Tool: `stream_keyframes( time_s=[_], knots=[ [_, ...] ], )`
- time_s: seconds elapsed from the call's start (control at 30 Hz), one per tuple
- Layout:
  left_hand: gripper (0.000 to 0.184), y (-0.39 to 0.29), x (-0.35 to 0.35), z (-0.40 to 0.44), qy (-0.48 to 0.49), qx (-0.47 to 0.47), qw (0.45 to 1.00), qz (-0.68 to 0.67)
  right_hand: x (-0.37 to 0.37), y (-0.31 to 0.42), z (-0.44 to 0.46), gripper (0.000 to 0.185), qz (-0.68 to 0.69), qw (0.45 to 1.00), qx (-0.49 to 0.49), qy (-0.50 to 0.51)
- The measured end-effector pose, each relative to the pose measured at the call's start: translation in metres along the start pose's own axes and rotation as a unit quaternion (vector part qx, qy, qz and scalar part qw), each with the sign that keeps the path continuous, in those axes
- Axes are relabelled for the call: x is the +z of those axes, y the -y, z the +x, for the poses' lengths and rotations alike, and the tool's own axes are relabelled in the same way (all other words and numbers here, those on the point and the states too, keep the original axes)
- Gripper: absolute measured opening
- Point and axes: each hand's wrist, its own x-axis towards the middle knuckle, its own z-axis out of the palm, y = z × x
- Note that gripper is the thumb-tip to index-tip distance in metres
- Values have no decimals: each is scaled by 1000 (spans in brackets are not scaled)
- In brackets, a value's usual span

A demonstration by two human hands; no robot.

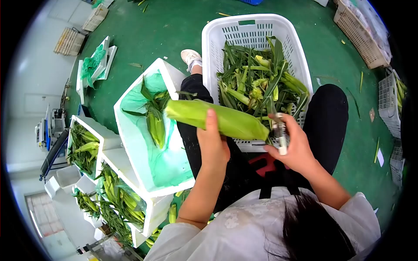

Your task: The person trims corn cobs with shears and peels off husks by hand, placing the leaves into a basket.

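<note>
My left hand (pixel 214 143) is wrapped round a green corn cob in its husk (pixel 217 120), held across my lap and slightly tilted. At the right end of the cob, my right hand (pixel 294 143) grips a small tool (pixel 280 134) with a white handle and a metal part. The tool's tip is hard to make out against the cob's end. Beyond both hands stands a white slatted basket (pixel 209 56), holding loose husks and leaves (pixel 252 80).
Left of my leg, a white foam box (pixel 126 98) lined with green plastic holds husked corn (pixel 155 126). More foam boxes with corn (pixel 124 195) stand at the lower left. Crates (pixel 363 39) line the right side. Leaf scraps lie on the green floor (pixel 174 26).
</note>
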Motion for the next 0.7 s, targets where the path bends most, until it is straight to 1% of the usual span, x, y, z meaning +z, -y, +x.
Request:
stream_keyframes(
  time_s=[0.03,0.07,0.1,0.17,0.2,0.23,0.3,0.33,0.37,0.4,0.43,0.47,0.5,0.53,0.57,0.6,0.63,0.67,0.7],
  knots=[
    [62,6,2,2,25,16,999,29,4,1,9,63,-72,995,-60,-18],
    [62,8,2,2,48,32,996,60,9,3,17,53,-46,996,-79,-6],
    [62,8,1,-11,47,12,998,49,3,5,7,50,25,999,-9,34],
    [62,-4,-1,-11,57,14,998,31,-1,-1,11,44,175,975,90,98],
    [62,-7,-5,-8,76,-38,996,-24,6,-7,13,38,298,948,107,42],
    [65,-16,-5,-12,77,-156,981,-81,2,-8,15,38,323,931,172,14],
    [64,-14,-11,-5,176,-136,963,-154,-7,-22,28,41,134,976,150,-79],
    [64,-10,-16,-3,195,-112,966,-129,-12,-27,31,41,-48,987,58,-142],
    [59,-8,-19,-6,202,-73,971,-106,-17,-28,34,42,-226,952,-36,-203],
    [62,-5,-22,-9,209,-27,976,-61,-26,-21,35,37,-272,937,-88,-202],
    [67,-1,-23,-10,216,13,976,-16,-30,-13,31,35,-85,987,-17,-137],
    [81,3,-22,-10,220,29,975,-5,-31,-3,23,33,106,990,57,-68],
    [85,2,-16,-16,230,48,971,44,-33,11,15,31,292,948,129,1],
    [83,3,-8,-19,244,93,962,79,-40,32,9,25,379,904,185,71],
    [82,4,-1,-21,259,139,949,113,-34,38,2,21,419,893,150,72],
    [80,3,3,-22,259,197,926,193,-32,48,1,20,434,884,156,74],
    [78,1,4,-22,256,254,892,271,-33,60,-1,20,449,875,162,75],
    [77,0,6,-22,251,309,850,346,-38,68,0,21,461,862,189,93],
    [76,2,7,-24,241,339,836,359,-35,71,0,24,464,861,193,82]
  ],
)
